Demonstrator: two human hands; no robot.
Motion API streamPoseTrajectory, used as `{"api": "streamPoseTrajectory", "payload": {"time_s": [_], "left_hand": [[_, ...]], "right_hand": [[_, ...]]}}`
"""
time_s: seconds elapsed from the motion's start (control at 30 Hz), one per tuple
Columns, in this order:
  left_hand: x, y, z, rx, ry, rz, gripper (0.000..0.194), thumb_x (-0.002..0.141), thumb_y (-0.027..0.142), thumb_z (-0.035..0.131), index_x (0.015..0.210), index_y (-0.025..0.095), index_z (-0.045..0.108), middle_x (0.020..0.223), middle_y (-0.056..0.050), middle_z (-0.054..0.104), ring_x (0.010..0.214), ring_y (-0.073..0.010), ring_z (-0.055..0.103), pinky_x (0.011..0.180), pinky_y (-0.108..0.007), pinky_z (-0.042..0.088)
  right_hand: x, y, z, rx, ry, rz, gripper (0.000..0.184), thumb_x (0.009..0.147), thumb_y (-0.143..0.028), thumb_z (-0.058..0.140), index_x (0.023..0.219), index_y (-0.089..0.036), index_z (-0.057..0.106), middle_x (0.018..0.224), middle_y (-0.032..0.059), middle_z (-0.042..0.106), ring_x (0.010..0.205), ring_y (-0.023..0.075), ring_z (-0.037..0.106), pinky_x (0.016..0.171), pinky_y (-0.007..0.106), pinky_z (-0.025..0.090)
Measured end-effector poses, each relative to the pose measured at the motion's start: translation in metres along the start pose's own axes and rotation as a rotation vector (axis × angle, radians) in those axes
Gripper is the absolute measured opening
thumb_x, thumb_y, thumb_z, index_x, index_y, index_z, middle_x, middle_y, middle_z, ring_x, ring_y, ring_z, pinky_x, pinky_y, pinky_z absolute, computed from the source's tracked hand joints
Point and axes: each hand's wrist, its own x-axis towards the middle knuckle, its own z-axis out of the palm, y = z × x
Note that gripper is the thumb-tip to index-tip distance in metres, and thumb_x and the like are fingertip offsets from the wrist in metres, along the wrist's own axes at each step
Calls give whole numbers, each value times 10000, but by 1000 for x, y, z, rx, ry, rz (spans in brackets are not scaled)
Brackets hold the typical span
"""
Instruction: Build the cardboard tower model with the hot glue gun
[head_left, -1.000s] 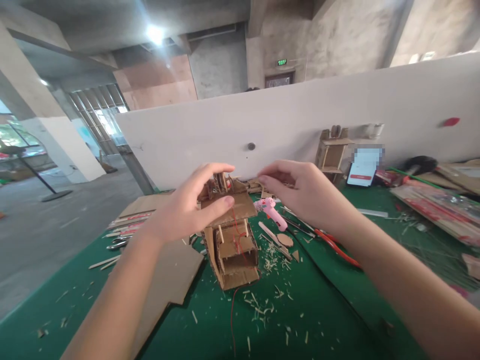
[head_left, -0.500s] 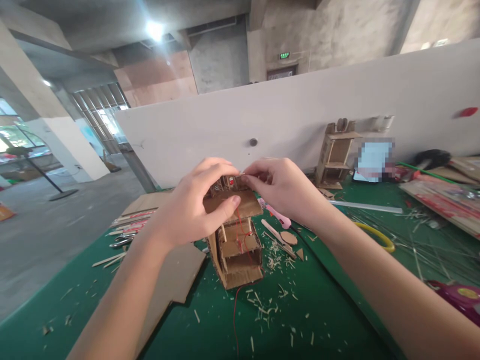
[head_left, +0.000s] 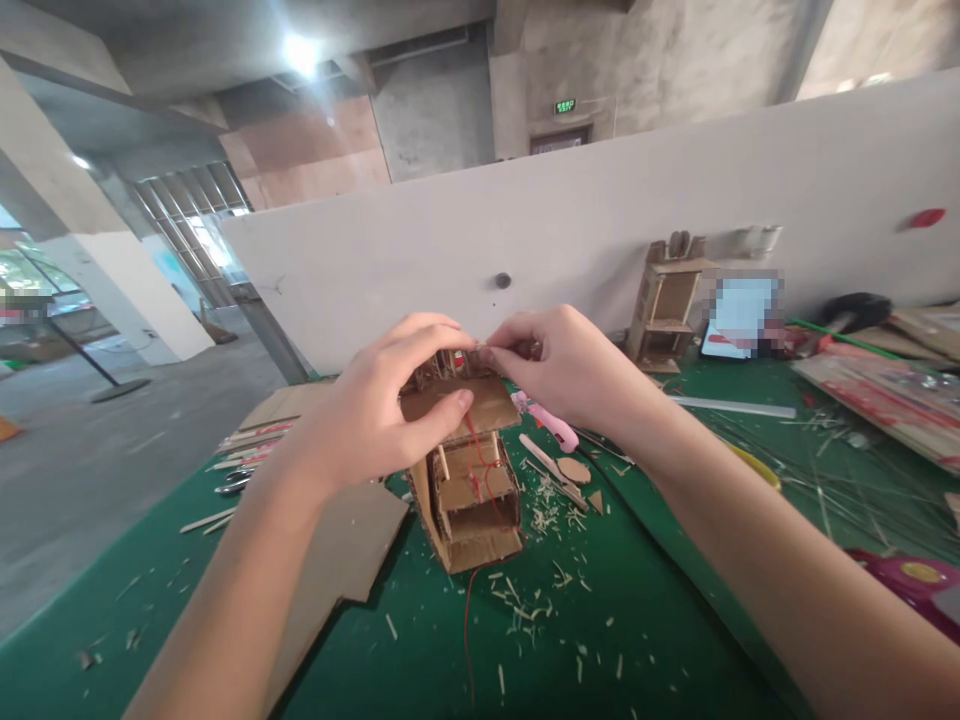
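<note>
A small tiered cardboard model (head_left: 480, 548) stands on the green table before me, with thin red wire (head_left: 492, 478) running over its shelves and down its front. My left hand (head_left: 390, 410) grips the model's top, its thumb pressed on the upper cardboard panel (head_left: 491, 405) and its fingers curled over the back. At the top right edge, my right hand (head_left: 551, 355) is closed in a pinch. Whatever lies between its fingertips is too small to make out. A bit of red and white shows between the hands, among upright pieces on top.
Right of the model lie a pink-handled tool (head_left: 551, 425), wood shavings (head_left: 551, 515) and a black cable (head_left: 637, 520). A second cardboard tower (head_left: 671, 310) stands by the white partition (head_left: 390, 260), beside a tablet (head_left: 739, 315). Flat cardboard (head_left: 360, 540) lies at the left.
The whole view has shifted slightly. Both hands keep nearly the same positions at the model's top, with only slight movement of the right fingertips.
</note>
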Motion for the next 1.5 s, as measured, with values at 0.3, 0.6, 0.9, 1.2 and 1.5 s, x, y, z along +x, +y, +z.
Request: {"api": "streamPoseTrajectory", "payload": {"time_s": [0.3,0.6,0.9,1.2,1.5], "left_hand": [[0,0,-1,0,-10,-11,301,863,251,536,1164,234,532,1278,-39,530,1030,-177,580,841,-309,484],[0,0,0,-21,-18,-30,300,856,267,532,1156,250,534,1256,-44,554,1015,-204,587,835,-350,491],[1,0,0,-26,-28,-14,303,858,242,535,1161,241,532,1240,-32,560,1011,-183,580,844,-321,478],[0,1,-2,2,-53,-38,318,870,270,509,1187,263,497,1156,-43,592,938,-203,589,801,-360,493],[-4,-2,0,6,-13,-147,553,833,332,561,1321,258,311,1250,-95,523,897,-221,601,816,-418,510]], "right_hand": [[0,-4,0,-49,2,-31,208,847,-226,530,757,-154,703,530,-4,595,538,108,528,589,267,394],[2,3,1,-49,-13,-67,220,851,-240,521,802,-159,720,692,28,674,619,129,561,602,280,399],[4,4,0,-64,-41,-98,239,871,-247,500,765,-159,695,605,5,610,569,113,510,600,279,382],[7,5,-2,-17,-78,-45,194,848,-283,564,810,-190,730,677,35,645,621,156,549,545,303,417],[8,8,-1,-23,-59,-38,187,841,-294,585,826,-185,737,681,54,650,618,170,563,524,315,435]]}}
